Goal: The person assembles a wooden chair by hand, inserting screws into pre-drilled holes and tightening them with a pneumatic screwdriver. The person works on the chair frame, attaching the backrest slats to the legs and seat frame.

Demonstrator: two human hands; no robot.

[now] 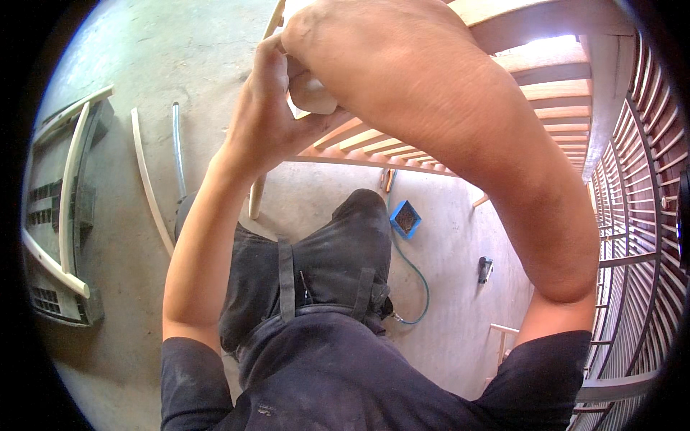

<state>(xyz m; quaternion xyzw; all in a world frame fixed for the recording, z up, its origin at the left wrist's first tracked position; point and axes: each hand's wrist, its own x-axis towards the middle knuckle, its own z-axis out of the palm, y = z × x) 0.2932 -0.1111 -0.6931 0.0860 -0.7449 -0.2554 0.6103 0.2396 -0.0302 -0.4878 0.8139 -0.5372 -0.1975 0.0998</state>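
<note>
Both my hands are raised close together at the top of the view, beside a slatted wooden frame point(568, 93). My left hand point(269, 108) is curled with its fingers up and its thumb reaching right, closed around a pale, smooth-looking piece point(313, 95) that I cannot identify. Over it bends my right hand point(309, 29), its wrist toward me. The fingers of that hand are hidden behind its wrist and forearm, so what it grips does not show. A light wooden leg point(256, 195) comes down below my left wrist.
Light wooden pieces point(72, 187) lie on black plastic pallets point(83, 208) at left, near a metal pipe point(177, 144). A blue tray point(396, 224) of small dark bits, a green hose point(426, 287) and a black tool point(485, 269) are on the concrete floor. Metal bars point(640, 215) line the right.
</note>
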